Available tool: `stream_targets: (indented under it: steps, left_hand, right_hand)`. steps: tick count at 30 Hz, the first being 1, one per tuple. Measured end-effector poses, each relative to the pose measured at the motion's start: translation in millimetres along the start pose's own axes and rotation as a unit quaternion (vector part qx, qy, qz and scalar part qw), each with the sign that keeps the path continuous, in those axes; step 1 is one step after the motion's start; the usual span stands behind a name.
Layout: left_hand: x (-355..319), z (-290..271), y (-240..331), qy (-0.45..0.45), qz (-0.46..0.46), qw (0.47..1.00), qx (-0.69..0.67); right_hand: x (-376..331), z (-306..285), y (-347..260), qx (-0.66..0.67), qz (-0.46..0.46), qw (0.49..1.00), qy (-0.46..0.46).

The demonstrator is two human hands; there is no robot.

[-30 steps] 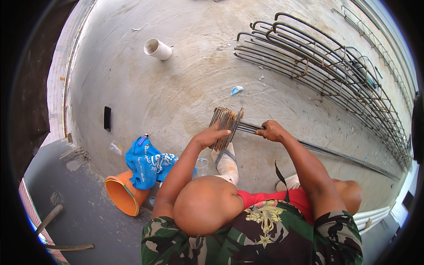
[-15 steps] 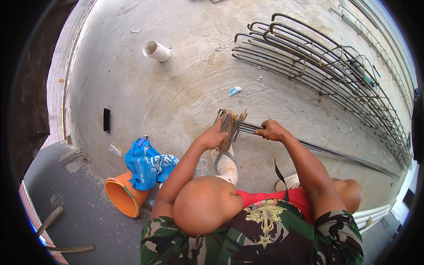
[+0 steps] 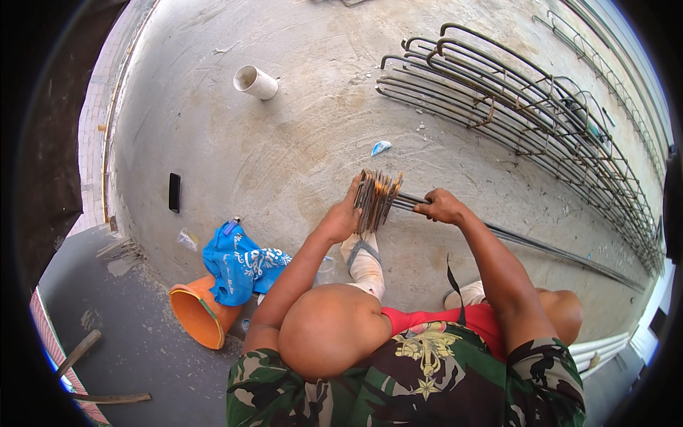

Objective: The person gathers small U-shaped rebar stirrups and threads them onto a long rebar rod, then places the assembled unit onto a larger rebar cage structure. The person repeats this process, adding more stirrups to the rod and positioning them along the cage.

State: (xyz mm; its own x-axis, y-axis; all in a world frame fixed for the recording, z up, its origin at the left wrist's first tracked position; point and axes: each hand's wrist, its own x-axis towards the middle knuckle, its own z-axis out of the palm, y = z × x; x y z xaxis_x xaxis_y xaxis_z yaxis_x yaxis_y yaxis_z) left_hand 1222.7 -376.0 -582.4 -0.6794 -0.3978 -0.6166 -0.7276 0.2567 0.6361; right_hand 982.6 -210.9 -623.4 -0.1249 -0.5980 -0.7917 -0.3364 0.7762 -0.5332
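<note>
A bunch of rusty steel stirrups [image 3: 376,202] hangs together in front of me, round the end of several long dark steel bars [image 3: 548,248]. My left hand [image 3: 344,217] is closed on the near-left side of the bunch, its fingers partly hidden by the steel. To the right of the stirrups, my right hand [image 3: 442,206] is wrapped round the bars. The bars run off to the right, past my right forearm, low over the concrete. My foot [image 3: 364,260], in a light covering with a grey strap, is just below the stirrups.
Bent rebar cages [image 3: 512,107] lie at the upper right. A white pipe piece [image 3: 256,83] stands on the concrete floor, a black phone [image 3: 174,192] lies at left, and a blue bag [image 3: 235,263] rests by an orange bucket [image 3: 203,313]. A blue-white wrapper [image 3: 381,147] lies ahead.
The stirrups have shifted slightly to the right and up and now look more spread along the bars. My left hand has moved with them; my right hand keeps its hold, slightly further right.
</note>
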Motion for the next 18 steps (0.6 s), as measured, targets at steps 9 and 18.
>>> stream_targets:
  steps: [9,18]
  left_hand:
    - [3.6,8.7,-13.4,0.068,-0.032,0.992,-0.099]
    - [8.4,23.3,-22.3,0.129,-0.046,0.985,-0.108]
  right_hand:
    - [3.6,-0.7,1.5,-0.023,-0.001,0.999,0.032]
    - [3.1,-3.6,-1.0,-0.027,0.006,0.999,0.04]
